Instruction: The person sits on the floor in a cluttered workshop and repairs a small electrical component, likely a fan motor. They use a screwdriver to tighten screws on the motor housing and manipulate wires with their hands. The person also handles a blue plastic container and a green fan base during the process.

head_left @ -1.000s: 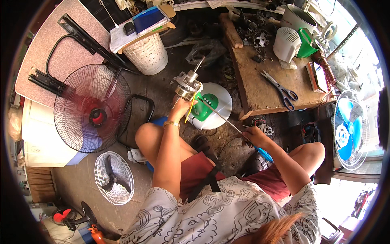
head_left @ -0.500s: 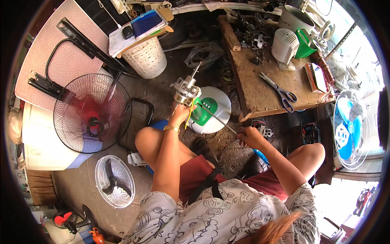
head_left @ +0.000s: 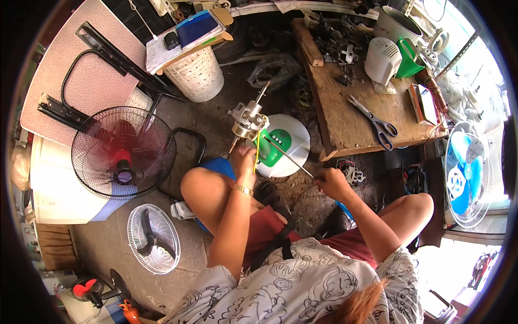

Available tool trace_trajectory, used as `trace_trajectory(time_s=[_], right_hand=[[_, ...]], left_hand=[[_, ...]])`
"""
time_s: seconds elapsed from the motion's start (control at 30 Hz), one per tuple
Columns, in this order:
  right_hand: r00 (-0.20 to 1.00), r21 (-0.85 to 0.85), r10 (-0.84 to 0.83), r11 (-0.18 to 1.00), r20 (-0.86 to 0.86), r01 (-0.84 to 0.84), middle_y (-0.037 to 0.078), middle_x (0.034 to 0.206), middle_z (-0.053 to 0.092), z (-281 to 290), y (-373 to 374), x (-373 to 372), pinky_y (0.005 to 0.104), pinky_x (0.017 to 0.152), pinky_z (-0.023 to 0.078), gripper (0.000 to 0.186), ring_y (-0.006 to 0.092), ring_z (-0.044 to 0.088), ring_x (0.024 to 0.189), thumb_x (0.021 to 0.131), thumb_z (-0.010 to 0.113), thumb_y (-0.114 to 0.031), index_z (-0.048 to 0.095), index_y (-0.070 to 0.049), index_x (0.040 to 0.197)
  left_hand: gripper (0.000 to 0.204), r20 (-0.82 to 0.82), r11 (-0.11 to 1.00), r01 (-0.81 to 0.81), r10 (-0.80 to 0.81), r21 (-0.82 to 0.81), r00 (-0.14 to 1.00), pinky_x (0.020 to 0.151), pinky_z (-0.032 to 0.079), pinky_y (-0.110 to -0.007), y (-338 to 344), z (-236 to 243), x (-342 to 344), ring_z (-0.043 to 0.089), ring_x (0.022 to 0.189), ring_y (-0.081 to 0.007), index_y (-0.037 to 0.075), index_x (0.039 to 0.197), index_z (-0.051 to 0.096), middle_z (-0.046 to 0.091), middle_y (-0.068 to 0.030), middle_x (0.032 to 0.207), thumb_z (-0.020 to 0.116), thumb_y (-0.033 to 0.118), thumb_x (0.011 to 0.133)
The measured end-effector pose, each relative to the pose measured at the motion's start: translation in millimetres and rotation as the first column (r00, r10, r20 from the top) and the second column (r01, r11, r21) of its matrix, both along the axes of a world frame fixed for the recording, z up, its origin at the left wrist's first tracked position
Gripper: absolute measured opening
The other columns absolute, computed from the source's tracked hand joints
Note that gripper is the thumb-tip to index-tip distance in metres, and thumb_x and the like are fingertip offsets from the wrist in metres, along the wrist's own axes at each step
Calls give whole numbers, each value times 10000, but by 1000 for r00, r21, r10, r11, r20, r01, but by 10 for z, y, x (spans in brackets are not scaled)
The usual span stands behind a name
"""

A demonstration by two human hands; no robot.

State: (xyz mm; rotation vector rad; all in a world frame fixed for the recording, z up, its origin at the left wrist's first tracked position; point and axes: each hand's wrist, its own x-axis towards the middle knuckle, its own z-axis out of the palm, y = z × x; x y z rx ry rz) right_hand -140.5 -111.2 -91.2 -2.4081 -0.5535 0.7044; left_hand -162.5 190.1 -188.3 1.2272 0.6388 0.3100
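A bare metal fan motor (head_left: 247,120), its long shaft pointing up and away, sits on the neck of a white and green fan base (head_left: 297,144) with several push buttons. My left hand (head_left: 246,155) is just below the motor, beside a yellow wire (head_left: 257,154). Its fingers look curled, slightly blurred, and what they hold is hidden. My right hand (head_left: 333,183) is closed round the near end of a long thin metal rod (head_left: 291,160), like a screwdriver shaft. The rod's far end reaches the neck under the motor; its near end is hidden in my fist.
A wooden workbench (head_left: 350,127) at right carries scissors (head_left: 373,121), a white housing (head_left: 383,60) and metal parts. At left stand a black-caged fan (head_left: 124,154) and a white-caged fan (head_left: 154,238). A white basket (head_left: 194,75) stands behind; a blue-bladed fan (head_left: 465,173) is far right.
My left hand has come off the motor and moved down and slightly right, below it. The motor stays upright on the base. My right hand keeps the rod in nearly the same place.
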Motion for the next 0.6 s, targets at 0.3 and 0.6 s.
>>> trace_trajectory(time_s=[0.3,0.6], right_hand=[[938,68,-166,986,306,153,215,841,646,54,16,-185,455,701,499,449,397,627,808,719,728,-156,547,13,1094],[990,179,-18,984,143,-8,177,784,660,202,-249,-72,424,673,498,215,366,637,769,854,608,-197,601,-10,960]], left_hand=[[417,-13,661,-40,45,-749,999,822,515,-401,-1365,544,-233,604,896,-239,45,1067,523,595,-68,924,680,359,842],[237,-77,850,-45,6,-525,997,744,561,-350,-1332,586,-29,617,794,-200,77,949,550,585,-52,871,686,250,860]])
